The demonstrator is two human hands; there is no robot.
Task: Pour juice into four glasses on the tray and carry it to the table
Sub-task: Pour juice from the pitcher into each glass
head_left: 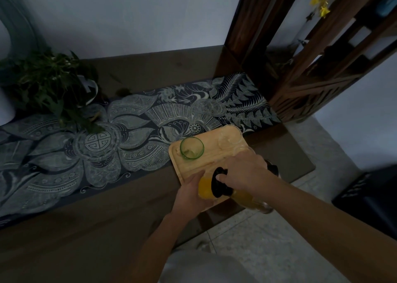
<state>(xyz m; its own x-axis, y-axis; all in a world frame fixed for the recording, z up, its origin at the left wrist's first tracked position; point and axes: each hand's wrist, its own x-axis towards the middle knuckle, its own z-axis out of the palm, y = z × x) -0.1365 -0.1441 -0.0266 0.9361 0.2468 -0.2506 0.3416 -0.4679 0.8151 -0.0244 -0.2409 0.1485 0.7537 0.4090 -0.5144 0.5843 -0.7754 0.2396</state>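
The right hand [245, 175] grips the black neck [219, 184] of a juice bottle [247, 197], fingers curled around it, with the bottle tipped low towards the left so the orange juice runs to the mouth. The left hand [193, 190] wraps closed around a glass [204, 189] on the near edge of the tray [214, 154], probably to steady it under the spout; the glass looks yellow with juice, though the pour itself is hidden. The tray is pale wood, rectangular with rounded corners and a raised rim that should keep the glasses from sliding when it is carried. Farther back on it stands an empty green-tinted glass [191, 148], and a clear one [227, 141] shows only faintly; a fourth I cannot make out. The tray sits at the corner of the dark wooden desk [129, 207], partly over a patterned navy cloth [96, 145], with a leafy plant [49, 83] well apart at the left.
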